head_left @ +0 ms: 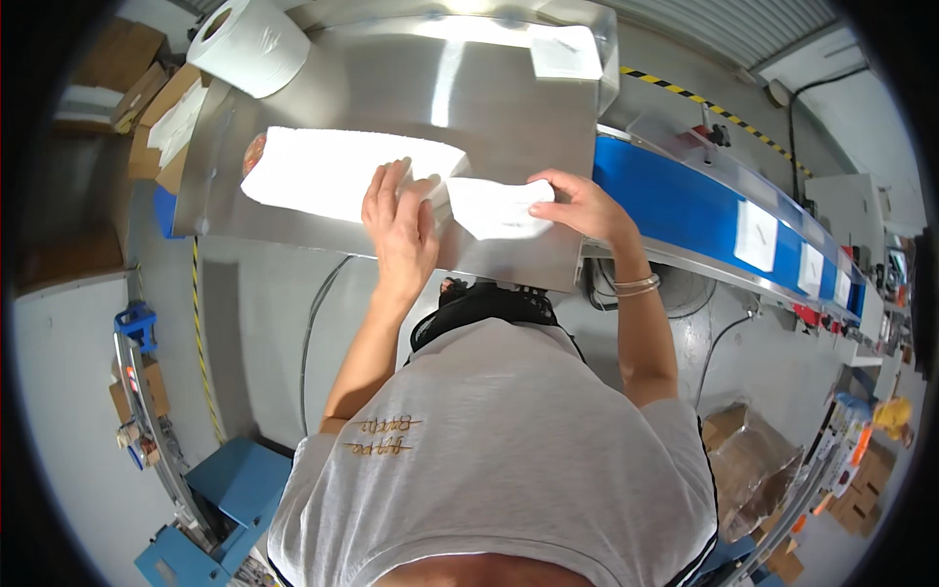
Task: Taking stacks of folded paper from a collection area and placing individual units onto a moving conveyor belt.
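Note:
A long stack of thin white sheets or pouches lies on its side on the steel table, overexposed, with something reddish-brown at its left end. My left hand lies on the right end of this stack, fingers stretched out and slightly apart. Just right of it, my right hand pinches a flat white sheet or pouch by its right edge, between thumb and fingers. The white piece is tilted above the table's near edge; whether its left edge touches the stack I cannot tell.
Right of the table runs a blue conveyor belt with several white pieces, one a white rectangle. A big white roll stands at the back left. Another white piece lies at the back right. Cardboard boxes flank the table's left side.

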A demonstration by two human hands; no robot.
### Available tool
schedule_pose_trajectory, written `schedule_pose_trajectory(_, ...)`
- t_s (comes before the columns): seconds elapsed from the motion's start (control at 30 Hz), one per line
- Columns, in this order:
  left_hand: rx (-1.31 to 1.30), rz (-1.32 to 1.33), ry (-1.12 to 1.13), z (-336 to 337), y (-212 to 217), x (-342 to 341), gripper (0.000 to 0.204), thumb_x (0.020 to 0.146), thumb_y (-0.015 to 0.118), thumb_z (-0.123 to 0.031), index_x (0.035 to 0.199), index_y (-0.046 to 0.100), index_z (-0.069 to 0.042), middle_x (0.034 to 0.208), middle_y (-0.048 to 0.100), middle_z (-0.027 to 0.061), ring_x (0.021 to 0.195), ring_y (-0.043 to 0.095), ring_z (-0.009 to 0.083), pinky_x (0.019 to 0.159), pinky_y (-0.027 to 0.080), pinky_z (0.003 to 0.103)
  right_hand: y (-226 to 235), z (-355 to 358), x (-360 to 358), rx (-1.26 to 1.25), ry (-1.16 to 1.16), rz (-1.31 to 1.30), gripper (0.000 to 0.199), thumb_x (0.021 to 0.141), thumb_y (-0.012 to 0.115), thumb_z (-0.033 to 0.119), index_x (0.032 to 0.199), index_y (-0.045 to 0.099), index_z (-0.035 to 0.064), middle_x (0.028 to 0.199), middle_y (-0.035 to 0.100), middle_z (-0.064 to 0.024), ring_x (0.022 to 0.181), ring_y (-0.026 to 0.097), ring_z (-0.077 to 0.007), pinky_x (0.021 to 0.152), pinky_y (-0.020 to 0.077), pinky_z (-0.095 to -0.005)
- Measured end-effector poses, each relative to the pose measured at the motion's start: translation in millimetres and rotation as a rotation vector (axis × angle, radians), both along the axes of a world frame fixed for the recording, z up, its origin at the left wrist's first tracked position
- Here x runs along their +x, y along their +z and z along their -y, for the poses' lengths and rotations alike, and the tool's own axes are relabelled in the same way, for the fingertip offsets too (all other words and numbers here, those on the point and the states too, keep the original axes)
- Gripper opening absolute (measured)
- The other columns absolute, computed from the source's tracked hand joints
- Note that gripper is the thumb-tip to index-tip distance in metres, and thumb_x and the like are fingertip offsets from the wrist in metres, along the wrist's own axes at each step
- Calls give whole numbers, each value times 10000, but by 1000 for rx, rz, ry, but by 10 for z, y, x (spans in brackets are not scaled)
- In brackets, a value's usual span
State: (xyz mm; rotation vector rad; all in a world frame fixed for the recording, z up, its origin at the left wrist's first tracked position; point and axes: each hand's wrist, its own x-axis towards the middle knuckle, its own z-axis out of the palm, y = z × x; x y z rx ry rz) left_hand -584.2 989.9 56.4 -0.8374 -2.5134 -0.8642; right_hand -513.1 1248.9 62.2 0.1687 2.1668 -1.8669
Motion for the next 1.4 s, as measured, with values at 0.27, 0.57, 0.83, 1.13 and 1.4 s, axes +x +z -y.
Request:
schedule_pose_trajectory(0.27, 53, 107, -98, 50, 49, -33, 162, 800, 624, -38, 941, 693, -78, 1356, 479, 158, 1304, 370, 396, 1057, 281, 492, 1, 5, -346, -12, 707, 71, 349, 783, 709, 84, 1122, 642, 35, 981, 680, -49, 916, 603, -117, 854, 480, -282)
schedule_pose_trajectory(0.57, -71, 73, -46, -43, 129, 79, 479, 754, 746, -287, 1141, 609, -42, 1395, 414, 191, 1325, 333, 415, 1072, 242, 513, -435, 420, -641, -191, 51, -198, 299, 883, 651, 69, 1176, 597, 45, 1166, 603, -1, 1059, 557, -108, 947, 447, -277)
schedule_pose_trajectory(0.83, -62, -8, -80, -51, 31, 70, 376, 783, 702, -93, 1156, 650, -85, 1358, 483, 132, 1302, 379, 374, 1061, 254, 516, -529, 509, -493, -66, -165, -302, 538, 844, 706, 74, 1332, 482, 47, 1289, 555, -51, 1165, 522, -156, 1030, 403, -330)
schedule_pose_trajectory(1.13, -55, -85, -112, -44, -44, 105, 391, 757, 678, -22, 1129, 690, -139, 1331, 515, 127, 1274, 418, 370, 1048, 269, 541, -484, 449, -405, -55, -236, -317, 496, 829, 707, 92, 1292, 531, 88, 1271, 582, -43, 1182, 530, -177, 1020, 400, -337)
schedule_pose_trajectory(1.4, -120, -136, -85, -36, -76, 115, 361, 761, 708, -41, 1101, 714, -165, 1311, 526, 130, 1249, 441, 382, 1033, 307, 539, -403, 409, -391, -58, -137, -269, 448, 842, 703, 49, 1252, 524, 73, 1175, 579, -20, 1058, 535, -146, 948, 452, -295)
